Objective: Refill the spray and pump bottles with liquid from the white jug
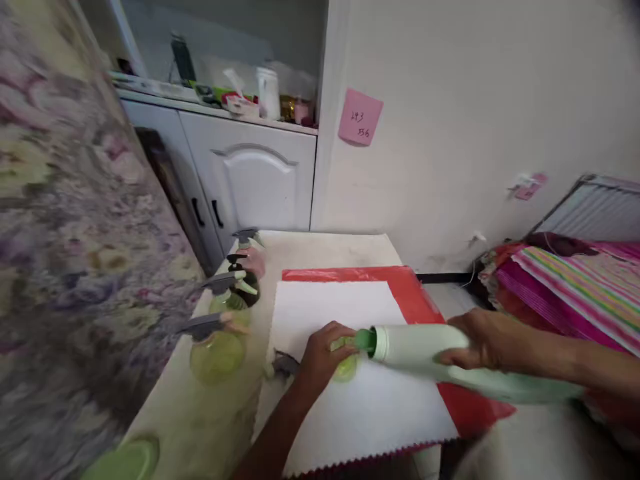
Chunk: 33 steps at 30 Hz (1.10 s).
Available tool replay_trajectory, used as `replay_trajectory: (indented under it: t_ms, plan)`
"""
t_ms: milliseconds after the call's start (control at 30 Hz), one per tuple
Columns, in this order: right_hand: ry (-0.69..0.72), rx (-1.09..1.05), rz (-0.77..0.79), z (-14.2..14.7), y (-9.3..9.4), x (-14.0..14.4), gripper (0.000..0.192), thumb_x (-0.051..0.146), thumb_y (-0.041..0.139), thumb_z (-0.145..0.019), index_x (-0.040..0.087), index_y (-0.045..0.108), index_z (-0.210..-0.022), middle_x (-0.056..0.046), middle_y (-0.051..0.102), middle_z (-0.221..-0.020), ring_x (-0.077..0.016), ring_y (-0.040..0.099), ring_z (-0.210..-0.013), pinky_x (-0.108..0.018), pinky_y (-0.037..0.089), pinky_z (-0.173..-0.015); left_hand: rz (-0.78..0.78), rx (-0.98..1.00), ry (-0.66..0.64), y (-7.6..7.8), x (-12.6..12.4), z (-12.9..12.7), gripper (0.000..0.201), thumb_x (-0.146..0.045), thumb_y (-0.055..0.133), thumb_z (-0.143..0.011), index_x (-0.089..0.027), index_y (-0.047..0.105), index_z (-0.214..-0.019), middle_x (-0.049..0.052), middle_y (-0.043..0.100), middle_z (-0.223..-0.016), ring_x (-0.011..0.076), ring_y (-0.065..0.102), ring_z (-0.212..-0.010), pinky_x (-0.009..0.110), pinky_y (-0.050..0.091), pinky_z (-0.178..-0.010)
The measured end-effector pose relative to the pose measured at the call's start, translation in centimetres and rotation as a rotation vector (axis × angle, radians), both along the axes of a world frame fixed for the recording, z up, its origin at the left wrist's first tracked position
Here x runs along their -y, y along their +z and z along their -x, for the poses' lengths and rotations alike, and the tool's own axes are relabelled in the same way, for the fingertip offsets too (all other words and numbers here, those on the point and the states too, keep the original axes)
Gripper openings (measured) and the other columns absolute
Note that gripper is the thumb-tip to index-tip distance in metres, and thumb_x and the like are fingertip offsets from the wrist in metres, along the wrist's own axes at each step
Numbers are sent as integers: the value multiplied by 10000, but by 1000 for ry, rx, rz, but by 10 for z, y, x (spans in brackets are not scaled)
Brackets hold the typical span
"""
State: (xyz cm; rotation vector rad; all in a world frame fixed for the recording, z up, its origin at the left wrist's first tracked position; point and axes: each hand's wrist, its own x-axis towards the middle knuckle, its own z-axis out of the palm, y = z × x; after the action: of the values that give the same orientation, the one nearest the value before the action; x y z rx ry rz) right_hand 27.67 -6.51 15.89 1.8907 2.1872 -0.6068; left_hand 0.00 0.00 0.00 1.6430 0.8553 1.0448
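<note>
Right hand (493,339) wrapped around long pale-green plastic bottle (425,350), tipped near level so green neck meets small round yellow-green plastic flask (345,365) — looks like pouring from one into other. Left hand (320,357) closed over flask, steadying it on white cloth (345,413) laid over red plastic sheet (415,293), likely against drips. Both grips clamped. Flask directly beneath left grip, touching bottle's mouth. Row of green spray bottles (220,340) parked along left of cream tabletop (200,427), clear of work.

1 head view, close above the table (320,250) – facing forward, tilted down
</note>
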Motion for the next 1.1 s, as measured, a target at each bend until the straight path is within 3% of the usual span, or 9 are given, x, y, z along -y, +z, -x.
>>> replay_trajectory:
  t_ms: [333, 1100]
  plan:
    - [-21, -7, -20, 7, 5, 0, 543, 695, 536, -745, 163, 641, -755, -64, 644, -660, -186, 574, -576, -249, 340, -465, 60, 17, 5, 1, 2, 1, 148, -176, 703, -720, -212, 732, -861, 14, 652, -867, 182, 617, -852, 274, 425, -796]
    - [-37, 26, -12, 14, 11, 0, 483, 646, 559, -747, 172, 650, -763, -69, 657, -678, -200, 595, -597, -252, 347, -471, 30, 15, -6, -2, 1, 1, 134, -217, 705, -738, -217, 730, -870, 16, 654, -866, 186, 623, -854, 276, 431, -795]
